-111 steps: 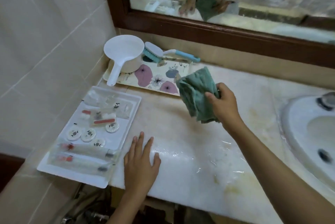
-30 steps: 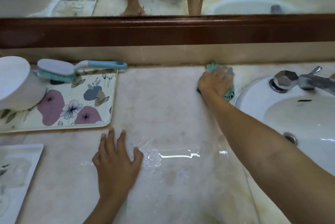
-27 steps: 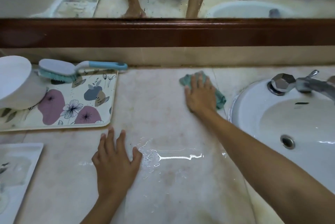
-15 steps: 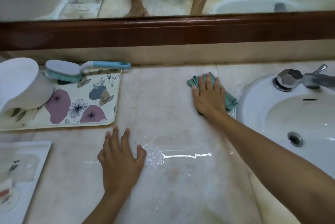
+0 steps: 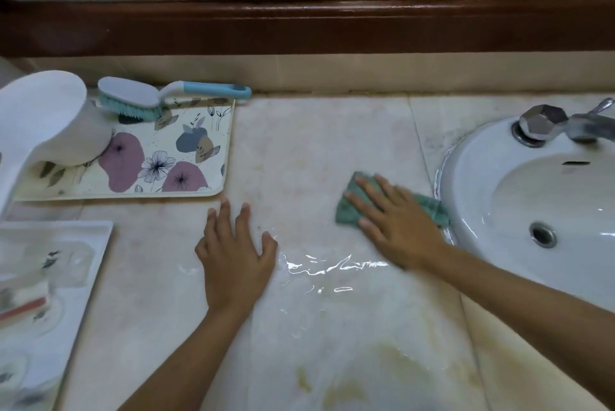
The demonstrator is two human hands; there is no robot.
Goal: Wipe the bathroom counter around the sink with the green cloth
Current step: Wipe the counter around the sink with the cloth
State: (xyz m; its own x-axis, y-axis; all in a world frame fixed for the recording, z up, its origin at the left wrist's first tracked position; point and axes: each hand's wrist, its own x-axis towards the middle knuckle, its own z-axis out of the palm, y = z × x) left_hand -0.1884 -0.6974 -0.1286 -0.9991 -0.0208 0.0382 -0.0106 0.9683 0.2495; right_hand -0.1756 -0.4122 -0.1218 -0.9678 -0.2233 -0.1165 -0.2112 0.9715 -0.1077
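Observation:
The green cloth (image 5: 347, 211) lies flat on the pale marble counter (image 5: 299, 151), just left of the white sink (image 5: 492, 177). My right hand (image 5: 396, 227) presses down on the cloth with its fingers spread, covering most of it; the cloth's right end touches the sink rim. My left hand (image 5: 233, 254) rests palm down on the counter to the left, fingers apart, holding nothing. A streak of water (image 5: 329, 266) glistens on the counter between and below the two hands.
A floral tray (image 5: 186, 158) at the left back carries a white scoop (image 5: 43, 124) and a blue-handled scrub brush (image 5: 159, 98). A white tray of toiletries (image 5: 66, 277) sits at the near left. A chrome tap (image 5: 545, 123) stands behind the sink. The mirror's wooden frame (image 5: 299, 24) runs along the back.
My right hand has slid the green cloth from the back wall toward me along the sink's left rim. My left hand has stayed flat in place.

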